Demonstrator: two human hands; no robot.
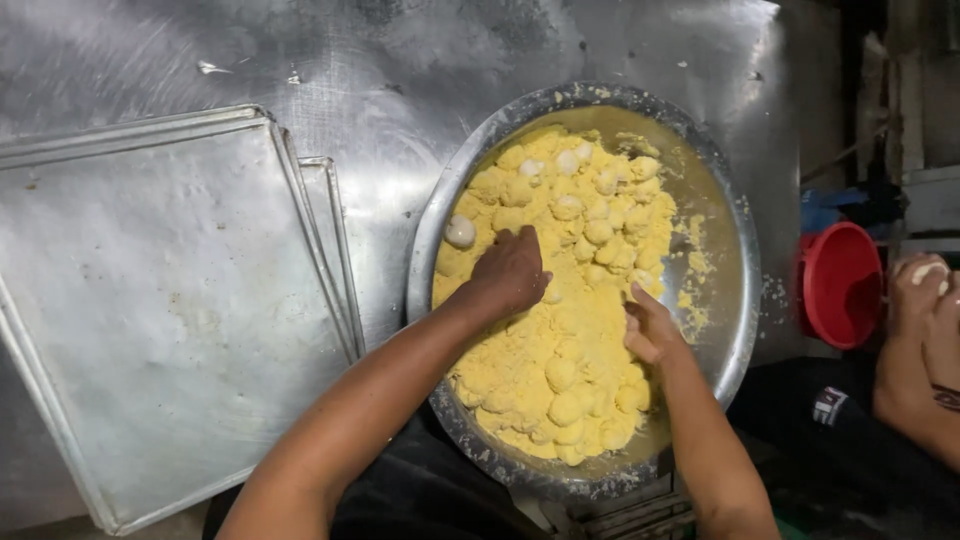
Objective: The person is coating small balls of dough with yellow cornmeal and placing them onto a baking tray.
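Observation:
A large round metal basin (732, 330) holds a heap of yellow crumbs (560, 330) with several small dough balls coated in it. One pale uncoated ball (460, 231) lies at the heap's left edge. My left hand (512, 270) presses down into the crumbs near the heap's middle, fingers curled into the pile. My right hand (650, 325) rests on the crumbs to the right, fingers bent inward; what it holds, if anything, is hidden.
Two flat metal trays (170, 300) lie stacked on the steel table (400, 60) left of the basin. A red plastic tub (843, 285) stands at the right. Another person's hands (925, 300), holding a pale ball, are at the far right edge.

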